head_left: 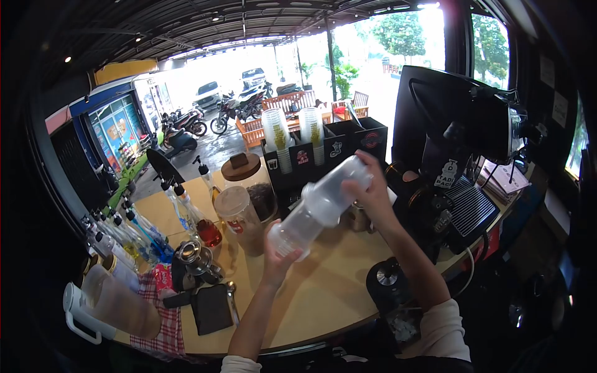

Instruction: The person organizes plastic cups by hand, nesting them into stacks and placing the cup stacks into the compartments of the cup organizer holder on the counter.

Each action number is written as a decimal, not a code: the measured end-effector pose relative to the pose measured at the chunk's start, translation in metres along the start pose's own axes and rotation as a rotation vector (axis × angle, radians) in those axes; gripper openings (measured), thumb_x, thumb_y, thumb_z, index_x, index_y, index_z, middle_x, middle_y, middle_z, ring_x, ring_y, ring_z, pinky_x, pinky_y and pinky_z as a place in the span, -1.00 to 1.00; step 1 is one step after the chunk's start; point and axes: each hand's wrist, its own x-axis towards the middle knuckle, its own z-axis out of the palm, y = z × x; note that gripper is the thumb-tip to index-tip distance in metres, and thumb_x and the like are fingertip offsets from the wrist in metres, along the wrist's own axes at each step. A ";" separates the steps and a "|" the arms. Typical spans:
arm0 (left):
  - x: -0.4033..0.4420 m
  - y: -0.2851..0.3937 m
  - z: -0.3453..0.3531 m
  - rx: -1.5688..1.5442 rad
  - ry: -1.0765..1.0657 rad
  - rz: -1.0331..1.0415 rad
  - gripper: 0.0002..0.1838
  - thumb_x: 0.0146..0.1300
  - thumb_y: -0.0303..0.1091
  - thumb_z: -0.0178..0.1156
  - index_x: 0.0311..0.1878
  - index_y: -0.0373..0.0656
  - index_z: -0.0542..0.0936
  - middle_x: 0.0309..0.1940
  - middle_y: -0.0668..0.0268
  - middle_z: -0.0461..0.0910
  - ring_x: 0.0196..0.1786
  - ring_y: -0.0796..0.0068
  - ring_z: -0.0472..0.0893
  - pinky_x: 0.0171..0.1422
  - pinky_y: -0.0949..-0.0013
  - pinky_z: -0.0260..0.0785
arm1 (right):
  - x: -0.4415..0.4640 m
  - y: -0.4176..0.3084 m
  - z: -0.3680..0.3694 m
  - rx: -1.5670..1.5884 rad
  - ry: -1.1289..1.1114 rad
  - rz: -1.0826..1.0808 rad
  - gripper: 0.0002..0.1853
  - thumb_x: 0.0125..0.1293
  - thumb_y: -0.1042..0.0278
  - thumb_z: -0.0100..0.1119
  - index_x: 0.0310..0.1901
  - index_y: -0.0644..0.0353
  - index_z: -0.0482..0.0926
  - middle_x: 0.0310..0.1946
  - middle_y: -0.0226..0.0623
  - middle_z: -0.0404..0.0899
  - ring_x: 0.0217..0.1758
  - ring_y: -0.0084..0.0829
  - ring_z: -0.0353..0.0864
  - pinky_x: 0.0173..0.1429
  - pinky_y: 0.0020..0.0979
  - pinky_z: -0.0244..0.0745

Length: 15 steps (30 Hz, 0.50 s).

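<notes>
A translucent plastic shaker is held aslant above the wooden counter, its upper end toward the right. My left hand is closed around the lower end. My right hand grips the upper end, with its fingers wrapped over it. Slight blur softens the shaker, and its contents cannot be made out. Just left of it stand a clear tub with a pale lid and a glass jar with a wooden lid, dark contents inside.
Pump bottles line the left side, near a pitcher and a metal pot. A black tray and a spoon lie in front. Behind is a black cup organiser; a monitor stands right.
</notes>
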 end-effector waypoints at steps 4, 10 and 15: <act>0.013 -0.023 -0.016 -0.007 0.160 -0.025 -0.12 -0.02 -0.28 0.38 0.29 -0.18 0.03 0.08 0.19 0.26 0.15 0.37 0.35 0.21 0.31 0.30 | 0.045 -0.003 -0.005 -0.312 0.350 -0.419 -0.30 -0.02 0.46 0.35 0.18 0.26 0.23 0.01 -0.15 0.33 0.12 -0.31 0.36 0.16 -0.32 0.33; 0.031 -0.018 0.002 0.028 0.154 0.023 -0.11 -0.03 -0.30 0.38 0.29 -0.18 0.03 0.09 0.16 0.24 0.15 0.34 0.35 0.22 0.29 0.29 | 0.141 0.027 -0.020 -0.685 0.426 -0.629 -0.31 -0.10 0.50 0.36 0.13 0.17 0.29 0.01 -0.07 0.35 0.10 -0.14 0.42 0.17 -0.27 0.34; 0.047 -0.022 0.001 0.038 0.159 0.050 -0.08 -0.07 -0.30 0.41 0.30 -0.16 0.04 0.09 0.17 0.23 0.16 0.33 0.35 0.24 0.27 0.27 | 0.202 0.062 -0.044 -0.773 0.211 -0.514 -0.34 -0.10 0.48 0.33 0.12 0.03 0.31 -0.04 -0.02 0.37 0.03 -0.02 0.49 0.07 -0.19 0.45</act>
